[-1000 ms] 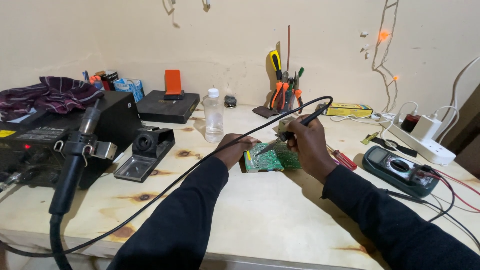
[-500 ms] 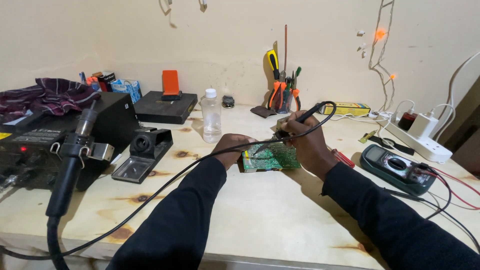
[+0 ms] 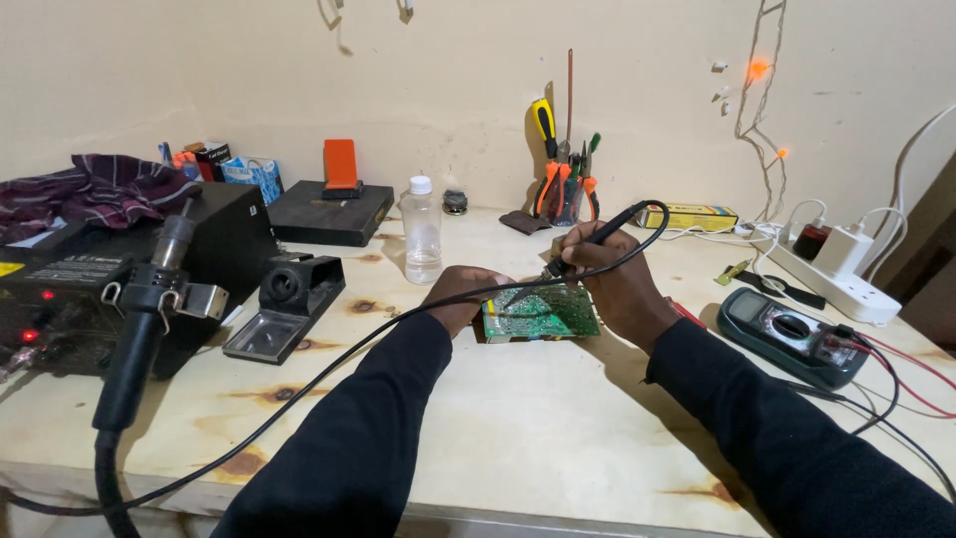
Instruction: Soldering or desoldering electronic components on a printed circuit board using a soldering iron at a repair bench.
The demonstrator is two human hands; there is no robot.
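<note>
A green circuit board point(image 3: 543, 312) lies on the pale wooden table point(image 3: 518, 438) in front of me. My left hand point(image 3: 460, 294) grips the board's left edge and steadies it. My right hand point(image 3: 609, 279) is closed around a black soldering iron point(image 3: 588, 244), held like a pen, with its tip pointing down at the board's upper left part. The iron's black cable point(image 3: 329, 364) loops over my right hand and runs left across my left sleeve to the table's near edge.
A black soldering station point(image 3: 119, 269) with a hot-air handle point(image 3: 139, 329) and an iron stand point(image 3: 284, 304) sits at left. A clear bottle point(image 3: 422, 231), a tool holder point(image 3: 563, 189), a multimeter point(image 3: 792, 334) and a white power strip point(image 3: 827, 274) stand around.
The view has shifted slightly. My right hand has lowered the soldering iron, so its tip now points onto the board. My left hand keeps hold of the board.
</note>
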